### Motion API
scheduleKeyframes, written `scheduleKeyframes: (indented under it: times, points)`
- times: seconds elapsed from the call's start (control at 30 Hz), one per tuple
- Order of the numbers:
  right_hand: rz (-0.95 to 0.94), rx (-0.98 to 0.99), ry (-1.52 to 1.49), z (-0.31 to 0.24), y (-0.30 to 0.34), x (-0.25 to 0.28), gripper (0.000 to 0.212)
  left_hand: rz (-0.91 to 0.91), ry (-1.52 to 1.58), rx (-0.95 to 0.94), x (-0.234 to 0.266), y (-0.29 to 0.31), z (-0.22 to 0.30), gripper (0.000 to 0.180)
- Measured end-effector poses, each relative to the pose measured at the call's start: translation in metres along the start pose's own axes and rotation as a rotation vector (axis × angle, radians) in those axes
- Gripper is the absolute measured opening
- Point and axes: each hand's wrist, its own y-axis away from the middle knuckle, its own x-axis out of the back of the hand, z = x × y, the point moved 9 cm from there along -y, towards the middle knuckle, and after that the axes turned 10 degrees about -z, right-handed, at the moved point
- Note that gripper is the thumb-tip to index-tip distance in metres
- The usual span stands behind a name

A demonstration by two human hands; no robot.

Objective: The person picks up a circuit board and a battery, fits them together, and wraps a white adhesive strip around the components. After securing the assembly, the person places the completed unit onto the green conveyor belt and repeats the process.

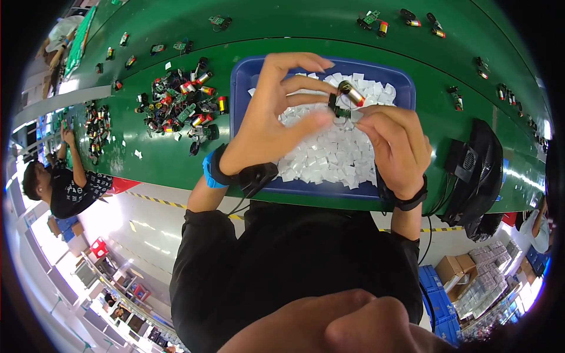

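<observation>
Above a blue tray (235,106), a small green circuit board (341,112) with a gold-and-red cylindrical cell (352,94) is up between my hands. My left hand (268,120) curls round the board's left side, its index finger raised and its thumb smeared by motion. The thumb and index finger of my right hand (397,141) pinch together at the board's right edge; whether a small white piece is also between them, I cannot tell. Numerous little white squares (329,156) lie in a layer in the tray under my hands.
Left of the tray, the green table holds a heap of boards with cells (182,103) and a further row (97,132). More units lie along its far side. A black bag (482,170) and black box (462,159) stand right. A co-worker (65,182) sits far left.
</observation>
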Motion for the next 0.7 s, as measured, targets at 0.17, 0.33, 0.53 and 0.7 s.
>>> scheduleKeyframes:
  times: [0.17, 0.33, 0.53, 0.7]
  points:
    - [-0.034, 0.081, 0.044, -0.013, 0.005, -0.009, 0.019, -0.452, 0.614, 0.72, -0.018, 0.024, -0.047, 0.03]
    - [-0.121, -0.168, 0.002, 0.006, 0.001, -0.025, 0.021, -0.281, 0.378, 0.624, -0.011, 0.019, -0.043, 0.028]
    - [-0.004, -0.427, -0.268, 0.044, 0.008, -0.022, 0.026, -0.283, -0.207, 0.42, -0.005, 0.011, -0.023, 0.029]
    - [-0.045, -0.235, -0.11, 0.027, -0.011, -0.007, 0.028, -0.258, -0.391, 0.355, -0.006, 0.013, -0.017, 0.029]
